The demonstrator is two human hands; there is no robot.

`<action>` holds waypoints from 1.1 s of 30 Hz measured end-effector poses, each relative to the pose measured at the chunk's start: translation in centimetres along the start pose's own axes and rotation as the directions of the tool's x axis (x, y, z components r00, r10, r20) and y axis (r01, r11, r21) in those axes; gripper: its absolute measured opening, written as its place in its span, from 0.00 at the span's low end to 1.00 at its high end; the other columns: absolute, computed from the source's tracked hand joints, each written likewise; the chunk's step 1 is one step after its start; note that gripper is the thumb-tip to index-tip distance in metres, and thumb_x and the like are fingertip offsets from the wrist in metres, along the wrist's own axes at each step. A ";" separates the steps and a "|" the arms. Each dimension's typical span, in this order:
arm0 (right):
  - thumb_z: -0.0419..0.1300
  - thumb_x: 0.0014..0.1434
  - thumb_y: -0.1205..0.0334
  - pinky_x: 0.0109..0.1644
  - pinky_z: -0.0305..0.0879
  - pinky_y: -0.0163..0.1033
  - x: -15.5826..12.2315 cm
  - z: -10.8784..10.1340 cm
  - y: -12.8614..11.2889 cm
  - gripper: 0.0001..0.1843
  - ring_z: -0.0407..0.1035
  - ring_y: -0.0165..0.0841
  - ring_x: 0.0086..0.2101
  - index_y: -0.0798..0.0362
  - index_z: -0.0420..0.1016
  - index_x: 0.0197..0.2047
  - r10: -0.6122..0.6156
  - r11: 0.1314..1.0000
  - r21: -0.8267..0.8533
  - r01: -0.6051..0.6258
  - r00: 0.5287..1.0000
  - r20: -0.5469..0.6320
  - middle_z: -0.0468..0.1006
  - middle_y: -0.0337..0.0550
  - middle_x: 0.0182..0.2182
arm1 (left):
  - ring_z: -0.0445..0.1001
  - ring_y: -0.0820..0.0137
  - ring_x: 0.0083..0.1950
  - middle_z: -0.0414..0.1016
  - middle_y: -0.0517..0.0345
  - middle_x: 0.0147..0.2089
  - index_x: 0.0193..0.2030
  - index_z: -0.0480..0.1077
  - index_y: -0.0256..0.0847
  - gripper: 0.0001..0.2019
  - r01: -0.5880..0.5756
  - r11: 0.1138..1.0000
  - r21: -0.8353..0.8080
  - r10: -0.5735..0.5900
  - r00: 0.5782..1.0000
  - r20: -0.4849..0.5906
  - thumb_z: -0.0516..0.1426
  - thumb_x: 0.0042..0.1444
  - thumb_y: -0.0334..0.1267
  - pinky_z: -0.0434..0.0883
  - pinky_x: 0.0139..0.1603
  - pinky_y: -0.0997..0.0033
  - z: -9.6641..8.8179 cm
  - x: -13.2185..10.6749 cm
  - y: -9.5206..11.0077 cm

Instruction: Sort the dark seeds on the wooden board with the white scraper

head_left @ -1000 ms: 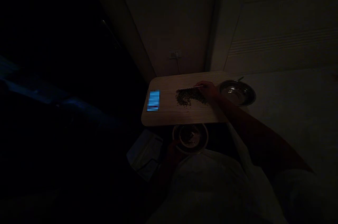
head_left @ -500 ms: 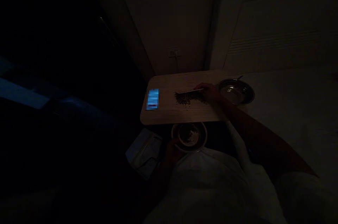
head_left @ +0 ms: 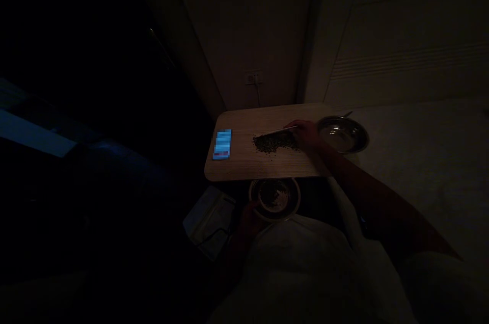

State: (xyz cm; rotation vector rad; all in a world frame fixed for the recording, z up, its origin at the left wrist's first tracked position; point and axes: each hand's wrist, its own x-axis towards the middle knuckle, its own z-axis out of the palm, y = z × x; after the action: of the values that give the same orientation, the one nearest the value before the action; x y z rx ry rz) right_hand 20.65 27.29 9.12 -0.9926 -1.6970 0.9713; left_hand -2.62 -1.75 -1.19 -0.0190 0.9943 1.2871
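The scene is very dark. My right hand (head_left: 305, 132) is closed on what looks like a knife (head_left: 280, 131), seen nearly edge-on as a thin pale line. Its blade lies along the far side of a heap of small dark chopped bits (head_left: 273, 144) spread on a wooden table (head_left: 240, 168). My left hand (head_left: 252, 214) grips the left rim of a round bowl (head_left: 294, 207), held just below the table's near edge. Similar dark bits lie inside the bowl over a light bottom. Most of the left hand's fingers are lost in shadow.
A lit phone (head_left: 222, 144) rests at the table's left end. By the right end stands a shiny metal basin (head_left: 361, 145) with a handle sticking up behind it. A pale box-like object (head_left: 206, 217) is low at left. Behind the table, a wall socket (head_left: 253, 77) has a cord plugged in.
The knife has tilted slightly, and its left end now sits among the bits. My right hand has shifted a little. The bowl stays under the table edge in my left hand.
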 end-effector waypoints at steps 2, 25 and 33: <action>0.65 0.54 0.55 0.56 0.74 0.51 0.3 0.2 0.3 0.10 0.79 0.44 0.43 0.49 0.83 0.37 0.017 1.000 0.002 -0.016 0.998 -0.066 0.86 0.45 0.38 | 0.80 0.48 0.58 0.86 0.52 0.42 0.43 0.79 0.43 0.15 -0.010 1.000 -0.005 0.011 1.000 0.020 0.66 0.45 0.31 0.71 0.65 0.50 0.1 -0.3 0.0; 0.67 0.54 0.50 0.53 0.75 0.52 -6.9 -1.9 -3.0 0.15 0.78 0.44 0.43 0.47 0.81 0.43 0.040 0.999 0.041 -0.029 0.953 -0.302 0.85 0.44 0.40 | 0.77 0.46 0.62 0.86 0.49 0.46 0.46 0.79 0.43 0.18 -0.016 0.999 0.039 0.016 1.000 0.011 0.65 0.45 0.29 0.71 0.66 0.47 0.3 -1.0 -0.1; 0.66 0.56 0.48 0.54 0.75 0.55 -9.8 -3.1 -2.7 0.13 0.78 0.46 0.42 0.46 0.82 0.41 -0.002 0.998 -0.059 -0.020 0.931 -0.364 0.85 0.46 0.39 | 0.75 0.41 0.64 0.85 0.42 0.48 0.46 0.79 0.37 0.17 0.042 0.998 0.044 -0.043 0.999 0.016 0.65 0.47 0.34 0.70 0.66 0.44 2.3 -1.2 0.1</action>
State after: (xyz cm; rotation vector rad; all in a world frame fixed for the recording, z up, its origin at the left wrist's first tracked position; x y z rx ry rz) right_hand 25.57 17.90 9.37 -1.1440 -1.4171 0.6907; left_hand -1.28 -1.42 0.98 0.0037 1.0021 1.2246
